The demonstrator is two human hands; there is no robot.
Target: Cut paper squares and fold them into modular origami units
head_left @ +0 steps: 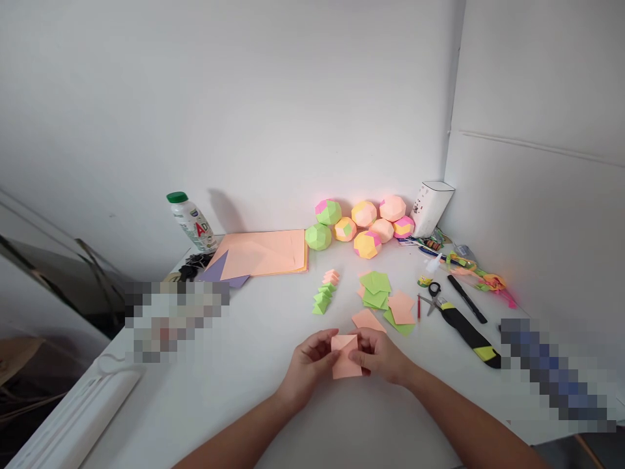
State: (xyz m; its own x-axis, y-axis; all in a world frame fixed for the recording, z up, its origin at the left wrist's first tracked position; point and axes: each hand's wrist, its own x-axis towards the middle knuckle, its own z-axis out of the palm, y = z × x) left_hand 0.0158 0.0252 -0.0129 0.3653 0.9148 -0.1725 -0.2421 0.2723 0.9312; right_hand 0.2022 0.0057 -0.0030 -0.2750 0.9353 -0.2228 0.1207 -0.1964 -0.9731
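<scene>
Between both hands is a small square of peach paper (pixel 346 363), its diagonal creases showing near the top. My left hand (pixel 312 365) pinches its left side, thumb on the front face. On the other side my right hand (pixel 383 357) grips the right edge, with the thumb on the face and fingers behind. Just beyond the right hand lies a loose peach sheet (pixel 367 320), beside overlapping green squares (pixel 375 290) and peach squares (pixel 402 307). A row of folded green and peach paper pieces (pixel 323 298) stands ahead of my left hand.
Several faceted paper balls (pixel 367 244) sit against the back wall. Large peach sheets (pixel 263 251) and a white bottle (pixel 193 225) are at back left. Scissors (pixel 433 296), a glue bottle (pixel 430 270) and a black-yellow cutter (pixel 469 332) lie right; a paper roll (pixel 110 417) lies left.
</scene>
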